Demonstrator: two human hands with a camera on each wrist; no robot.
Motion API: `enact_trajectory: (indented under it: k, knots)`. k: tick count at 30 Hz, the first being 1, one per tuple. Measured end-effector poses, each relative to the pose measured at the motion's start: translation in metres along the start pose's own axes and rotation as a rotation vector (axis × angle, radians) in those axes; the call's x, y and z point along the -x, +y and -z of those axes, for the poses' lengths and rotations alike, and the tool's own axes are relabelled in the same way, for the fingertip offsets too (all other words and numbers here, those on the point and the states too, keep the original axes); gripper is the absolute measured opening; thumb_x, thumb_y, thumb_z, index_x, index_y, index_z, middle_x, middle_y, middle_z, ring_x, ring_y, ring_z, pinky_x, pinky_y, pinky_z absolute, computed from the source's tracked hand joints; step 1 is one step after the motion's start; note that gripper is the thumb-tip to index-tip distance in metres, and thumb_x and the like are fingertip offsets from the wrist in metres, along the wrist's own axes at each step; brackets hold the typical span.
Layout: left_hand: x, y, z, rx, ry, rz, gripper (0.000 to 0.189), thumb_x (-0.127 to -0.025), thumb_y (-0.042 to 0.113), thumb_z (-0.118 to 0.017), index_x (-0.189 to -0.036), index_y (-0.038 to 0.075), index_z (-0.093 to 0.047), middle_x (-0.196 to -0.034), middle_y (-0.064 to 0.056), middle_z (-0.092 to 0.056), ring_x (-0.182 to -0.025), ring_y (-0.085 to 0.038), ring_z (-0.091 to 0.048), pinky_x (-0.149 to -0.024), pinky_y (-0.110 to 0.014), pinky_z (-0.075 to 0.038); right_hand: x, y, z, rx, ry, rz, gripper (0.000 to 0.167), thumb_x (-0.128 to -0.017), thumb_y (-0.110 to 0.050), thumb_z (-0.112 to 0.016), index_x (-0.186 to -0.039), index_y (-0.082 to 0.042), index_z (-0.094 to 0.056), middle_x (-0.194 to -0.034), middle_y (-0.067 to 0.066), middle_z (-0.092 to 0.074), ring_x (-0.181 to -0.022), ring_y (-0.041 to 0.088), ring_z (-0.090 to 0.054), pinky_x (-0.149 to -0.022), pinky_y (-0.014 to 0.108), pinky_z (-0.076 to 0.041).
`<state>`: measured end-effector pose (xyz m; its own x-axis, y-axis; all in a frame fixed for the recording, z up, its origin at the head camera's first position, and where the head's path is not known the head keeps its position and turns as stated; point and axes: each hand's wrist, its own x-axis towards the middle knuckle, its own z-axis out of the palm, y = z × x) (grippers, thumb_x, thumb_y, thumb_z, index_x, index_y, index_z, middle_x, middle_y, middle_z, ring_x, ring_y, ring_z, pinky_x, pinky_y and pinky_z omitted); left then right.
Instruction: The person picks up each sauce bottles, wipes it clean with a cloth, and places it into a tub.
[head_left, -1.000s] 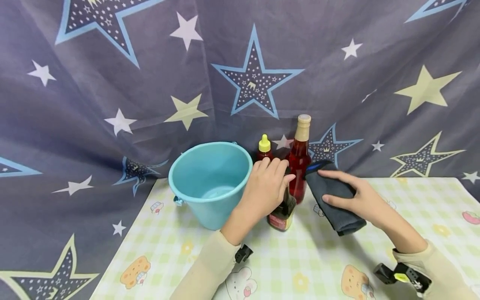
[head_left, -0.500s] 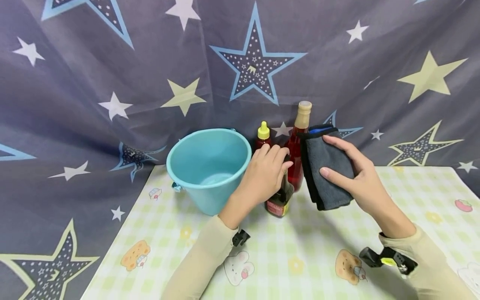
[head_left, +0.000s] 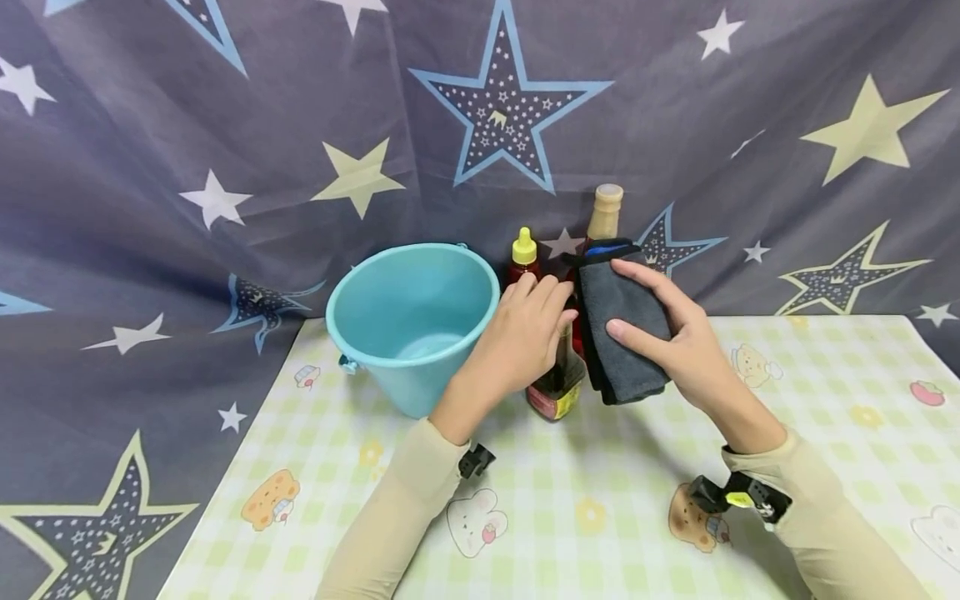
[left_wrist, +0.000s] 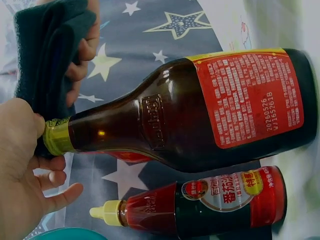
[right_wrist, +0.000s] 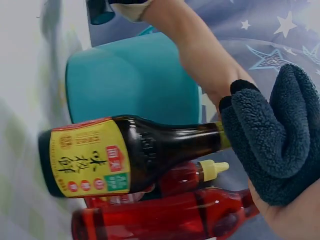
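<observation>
My left hand (head_left: 521, 337) holds the top of a dark sauce bottle (head_left: 558, 387), which stands upright on the table. In the left wrist view, its fingers curl at the yellow cap band of the sauce bottle (left_wrist: 165, 115). My right hand (head_left: 678, 342) grips a folded dark grey cloth (head_left: 622, 325) beside the bottle's neck. Seen from the right wrist, the fuzzy cloth (right_wrist: 270, 135) overlaps the bottle's top; whether it touches the bottle, I cannot tell. Behind stand a tall red bottle (right_wrist: 165, 217), partly covered by the cloth in the head view, and a yellow-tipped ketchup bottle (left_wrist: 215, 205).
A blue bucket (head_left: 408, 387) stands left of the bottles, close to my left forearm. A green checked cloth (head_left: 540, 517) covers the table. Behind it hangs a dark curtain (head_left: 262, 133) with stars.
The cloth in my right hand has risen and moved left to the sauce bottle, now hiding much of the red bottle. My left hand keeps its hold. The head view has tilted slightly down.
</observation>
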<state>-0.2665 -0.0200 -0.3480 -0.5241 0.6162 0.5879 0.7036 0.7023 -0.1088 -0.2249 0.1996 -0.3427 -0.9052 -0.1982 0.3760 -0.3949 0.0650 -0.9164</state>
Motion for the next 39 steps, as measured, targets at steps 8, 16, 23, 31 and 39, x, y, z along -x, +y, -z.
enact_trajectory:
  k: [8,16,23,31,39]
  knots:
    - [-0.003,0.003,0.007,-0.041,-0.051,0.019,0.03,-0.11,0.026,-0.041,-0.122,0.005,-0.059,-0.107,-0.008,-0.057,-0.093,-0.024,-0.047,-0.087,-0.036,-0.044,-0.001,0.009,-0.006,0.072,-0.105,-0.054,0.07,-0.101,-0.009,-0.061,-0.16,-0.034,-0.031,-0.16,0.004,-0.034,-0.115,0.017,-0.061,-0.081,0.03,-0.059]
    - [-0.002,0.011,0.006,-0.143,-0.033,0.025,0.028,-0.109,0.026,-0.043,-0.117,0.006,-0.062,-0.107,-0.007,-0.059,-0.093,-0.023,-0.05,-0.086,-0.036,-0.045,0.002,0.019,-0.013,0.087,-0.163,-0.015,0.074,-0.104,-0.009,-0.055,-0.162,-0.037,-0.019,-0.165,0.003,-0.024,-0.134,0.014,-0.047,-0.094,0.022,-0.052]
    - [0.0,0.01,0.003,-0.146,-0.04,0.022,0.027,-0.108,0.026,-0.044,-0.115,0.008,-0.062,-0.106,-0.006,-0.058,-0.093,-0.023,-0.05,-0.085,-0.036,-0.044,0.004,0.023,-0.014,0.184,-0.137,0.044,0.077,-0.101,-0.007,-0.06,-0.162,-0.036,-0.023,-0.163,0.002,-0.03,-0.128,0.012,-0.05,-0.092,0.019,-0.05]
    - [0.002,0.008,0.002,-0.149,-0.046,0.025,0.031,-0.109,0.028,-0.041,-0.121,0.006,-0.061,-0.11,-0.007,-0.059,-0.095,-0.023,-0.05,-0.089,-0.036,-0.044,0.003,0.025,-0.011,0.306,-0.19,0.079,0.075,-0.102,-0.004,-0.058,-0.163,-0.027,-0.02,-0.162,0.01,-0.028,-0.128,0.015,-0.047,-0.092,0.014,-0.045]
    - [0.003,0.007,0.004,-0.134,-0.042,0.035,0.037,-0.11,0.03,-0.04,-0.131,0.006,-0.059,-0.114,-0.007,-0.061,-0.096,-0.024,-0.052,-0.089,-0.037,-0.046,-0.001,0.02,-0.006,0.39,-0.296,0.032,0.068,-0.103,-0.007,-0.057,-0.161,-0.013,-0.023,-0.163,0.018,-0.025,-0.129,0.033,-0.048,-0.092,0.015,-0.043]
